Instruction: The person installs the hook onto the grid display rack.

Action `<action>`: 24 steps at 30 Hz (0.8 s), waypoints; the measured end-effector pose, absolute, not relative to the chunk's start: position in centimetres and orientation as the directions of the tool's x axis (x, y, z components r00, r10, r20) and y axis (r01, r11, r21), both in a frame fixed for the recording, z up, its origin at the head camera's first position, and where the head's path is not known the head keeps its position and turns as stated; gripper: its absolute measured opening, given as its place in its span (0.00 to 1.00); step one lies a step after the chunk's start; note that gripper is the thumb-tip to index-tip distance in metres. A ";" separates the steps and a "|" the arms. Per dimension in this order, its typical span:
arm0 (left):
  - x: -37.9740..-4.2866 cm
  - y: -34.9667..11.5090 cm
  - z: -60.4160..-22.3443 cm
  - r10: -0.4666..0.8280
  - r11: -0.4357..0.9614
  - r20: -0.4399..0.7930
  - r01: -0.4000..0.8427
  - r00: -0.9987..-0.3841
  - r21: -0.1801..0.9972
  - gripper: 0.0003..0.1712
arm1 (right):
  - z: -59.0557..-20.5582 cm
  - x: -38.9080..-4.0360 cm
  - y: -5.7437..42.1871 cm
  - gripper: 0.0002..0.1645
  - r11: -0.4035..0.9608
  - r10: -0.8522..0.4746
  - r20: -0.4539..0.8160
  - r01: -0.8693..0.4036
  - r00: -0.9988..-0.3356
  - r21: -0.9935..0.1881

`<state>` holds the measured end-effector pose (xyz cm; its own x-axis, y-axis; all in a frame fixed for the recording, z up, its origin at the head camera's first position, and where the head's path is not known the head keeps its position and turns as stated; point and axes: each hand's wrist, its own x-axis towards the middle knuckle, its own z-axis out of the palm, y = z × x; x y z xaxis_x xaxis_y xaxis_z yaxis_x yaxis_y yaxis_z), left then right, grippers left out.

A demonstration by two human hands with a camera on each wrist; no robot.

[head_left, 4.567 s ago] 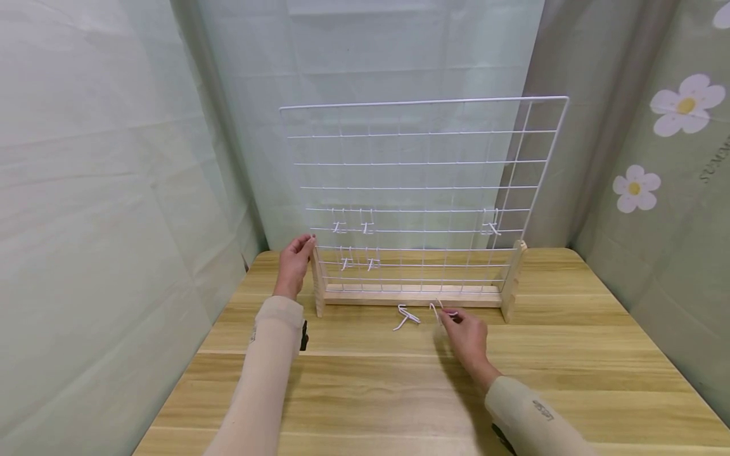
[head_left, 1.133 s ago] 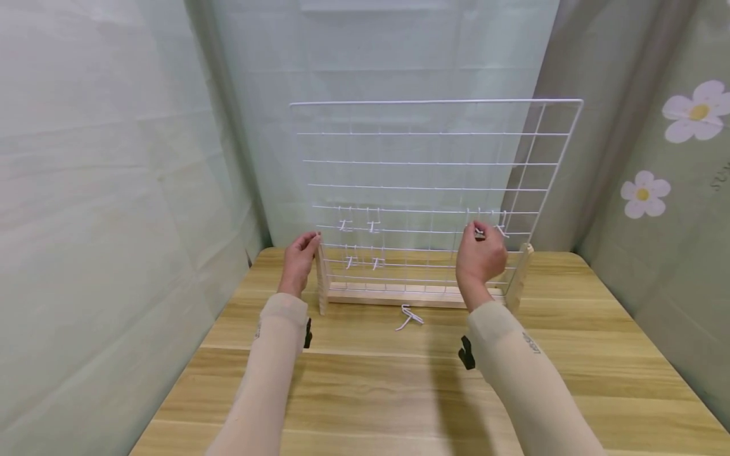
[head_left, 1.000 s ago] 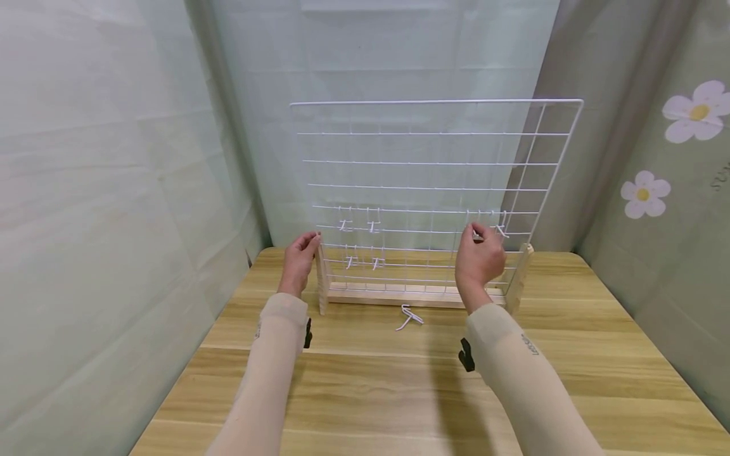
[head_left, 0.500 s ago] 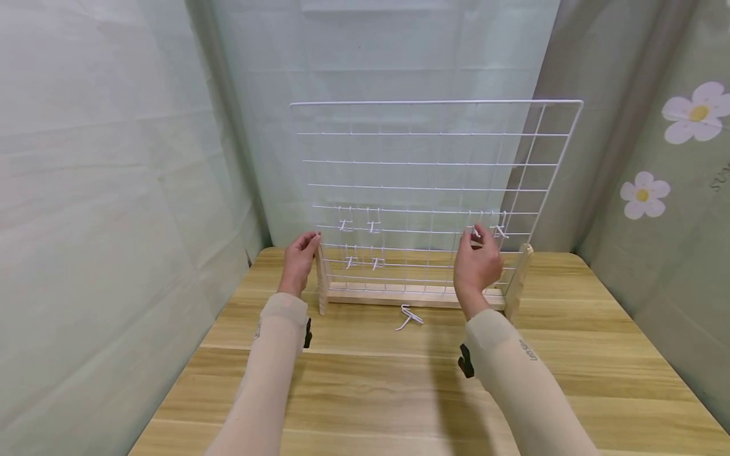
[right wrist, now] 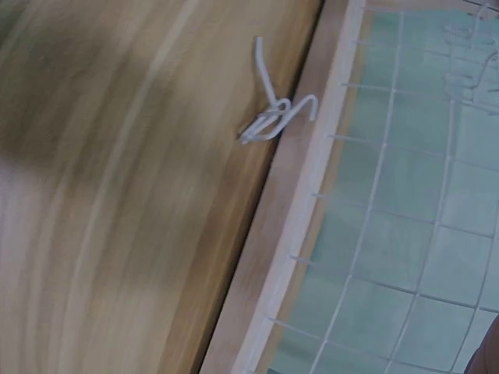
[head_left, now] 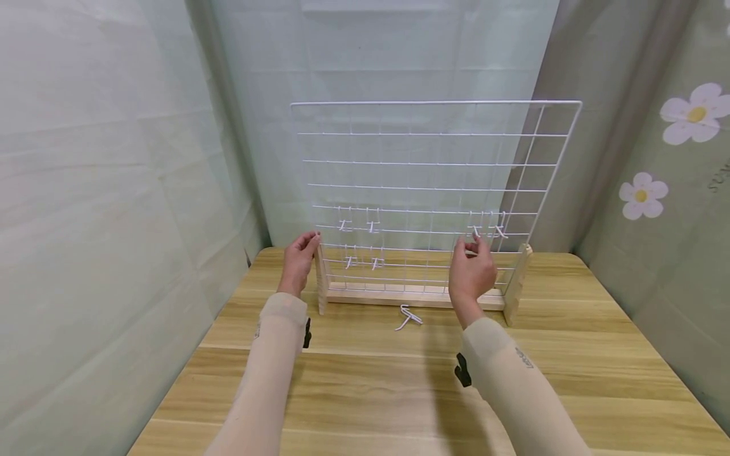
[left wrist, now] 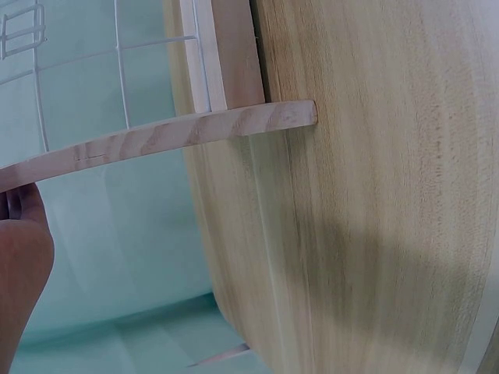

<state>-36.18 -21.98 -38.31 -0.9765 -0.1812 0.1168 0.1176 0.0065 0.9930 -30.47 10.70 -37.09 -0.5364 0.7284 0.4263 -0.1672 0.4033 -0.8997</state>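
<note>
A white wire grid panel (head_left: 436,102) stands in a wooden base. My left hand (head_left: 298,263) pinches the top of the base's left wooden upright (left wrist: 179,131). Just under a white wire hook (head_left: 476,231) hanging at the grid's right is my right hand (head_left: 472,273), thumb and fingers parted with nothing between them. Beside that hook hangs another one (head_left: 500,232), nearer the right edge. A loose white hook (right wrist: 269,121) lies on the table in front of the base. Only a sliver of the right hand shows in the right wrist view.
Several more hooks hang at the grid's left in two rows, including an upper hook (head_left: 372,226) and a lower hook (head_left: 350,261). The right wooden upright (head_left: 517,285) stands beyond the right hand. Pale curtains surround the wooden table (head_left: 365,392).
My right hand carried a hook up from the table to the grid, let go of it and drew down slightly. The left hand keeps its hold on the upright.
</note>
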 end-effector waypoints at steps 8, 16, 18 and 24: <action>-36.2 -22.0 -38.3 -0.177 0.014 0.113 0.112 -0.978 0.994 0.27 | -38.0 -30.3 10.7 0.14 0.412 0.708 0.430 -0.167 -0.561 -0.896; -36.3 -22.1 -38.3 -0.188 0.021 0.108 0.106 -0.976 0.994 0.24 | -38.9 -30.2 10.5 0.13 0.446 0.675 0.474 -0.199 -0.566 -0.873; -36.3 -22.0 -38.3 -0.188 0.022 0.113 0.111 -0.976 0.994 0.24 | -39.2 -30.0 10.4 0.13 0.453 0.668 0.472 -0.189 -0.575 -0.871; -36.5 -22.0 -38.5 -0.192 0.016 0.126 0.126 -0.973 0.992 0.24 | -40.4 -29.6 10.3 0.12 0.470 0.636 0.463 -0.165 -0.618 -0.867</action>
<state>-36.48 -22.02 -38.46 -0.9732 -0.1918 0.1265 0.1258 0.0159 0.9919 -29.58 10.25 -40.37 -0.6178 0.6359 0.4626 -0.1651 0.4702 -0.8670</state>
